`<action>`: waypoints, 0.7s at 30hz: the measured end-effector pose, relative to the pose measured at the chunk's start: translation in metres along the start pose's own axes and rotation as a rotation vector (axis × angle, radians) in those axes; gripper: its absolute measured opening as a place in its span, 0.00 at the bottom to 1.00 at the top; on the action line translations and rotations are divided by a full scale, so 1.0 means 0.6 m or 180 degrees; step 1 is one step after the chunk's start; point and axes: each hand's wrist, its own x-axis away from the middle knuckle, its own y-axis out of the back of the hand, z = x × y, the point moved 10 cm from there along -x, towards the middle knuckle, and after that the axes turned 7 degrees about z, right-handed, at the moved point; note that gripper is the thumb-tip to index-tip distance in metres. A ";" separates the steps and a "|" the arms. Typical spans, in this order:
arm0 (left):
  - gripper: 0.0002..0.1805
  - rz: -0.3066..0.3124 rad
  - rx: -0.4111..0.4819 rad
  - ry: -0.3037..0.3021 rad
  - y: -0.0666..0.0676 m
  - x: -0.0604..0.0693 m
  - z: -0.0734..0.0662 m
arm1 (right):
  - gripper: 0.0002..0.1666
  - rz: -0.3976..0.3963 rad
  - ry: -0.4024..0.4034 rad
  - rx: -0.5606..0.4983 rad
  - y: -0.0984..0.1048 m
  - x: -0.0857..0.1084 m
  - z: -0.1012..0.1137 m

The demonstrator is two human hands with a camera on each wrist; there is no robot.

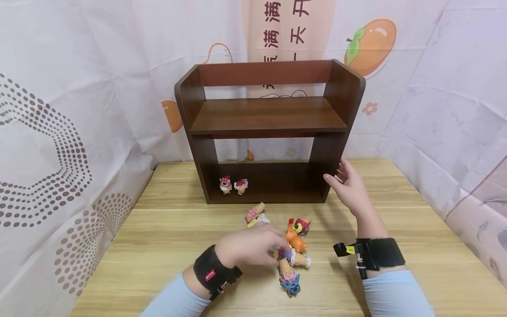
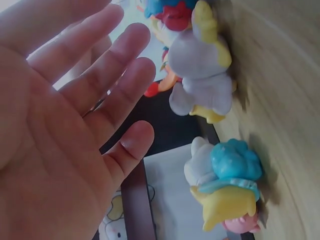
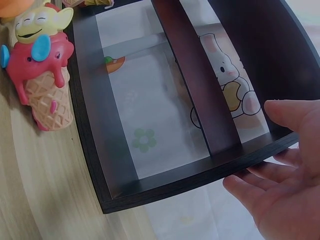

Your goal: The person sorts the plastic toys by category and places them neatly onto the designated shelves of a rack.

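Note:
My left hand (image 1: 253, 244) is over a loose group of ice-cream-cone figurines, its fingers slightly bent and holding nothing. In the left wrist view a grey-and-yellow figurine (image 2: 202, 70) and a turquoise-and-yellow figurine (image 2: 230, 180) lie beside the fingers. Near its fingertips are a blue-headed cone figurine (image 1: 291, 281) and an orange figurine (image 1: 295, 240). My right hand (image 1: 350, 187) grips the right side panel of the dark brown shelf (image 1: 269, 115), thumb on the inner side and fingers outside. Two small figurines, one red-and-pink (image 1: 225, 185) and one pink-and-white (image 1: 240, 186), stand on the lower board at left.
A pink cone figurine (image 1: 253, 213) lies in front of the shelf, and a red-headed one (image 1: 303, 225) is to its right. Everything rests on a light wooden table (image 1: 158, 237). A printed curtain (image 1: 99, 88) hangs behind and at both sides.

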 end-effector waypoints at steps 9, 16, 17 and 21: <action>0.18 0.0099 -0.0173 -0.0137 -0.016 -0.009 -0.022 | 0.46 0.0008 0.0027 -0.0042 -0.003 0.005 0.016; 0.17 0.0141 -0.0193 -0.0218 -0.020 -0.010 -0.039 | 0.47 -0.0009 0.0050 -0.0002 -0.002 0.002 0.005; 0.17 0.0150 -0.0196 -0.0227 -0.021 -0.011 -0.040 | 0.46 -0.0005 0.0049 0.0006 -0.002 0.001 0.005; 0.14 0.0177 -0.0268 -0.0259 -0.026 -0.013 -0.044 | 0.46 0.0007 0.0026 0.0025 -0.003 0.001 0.005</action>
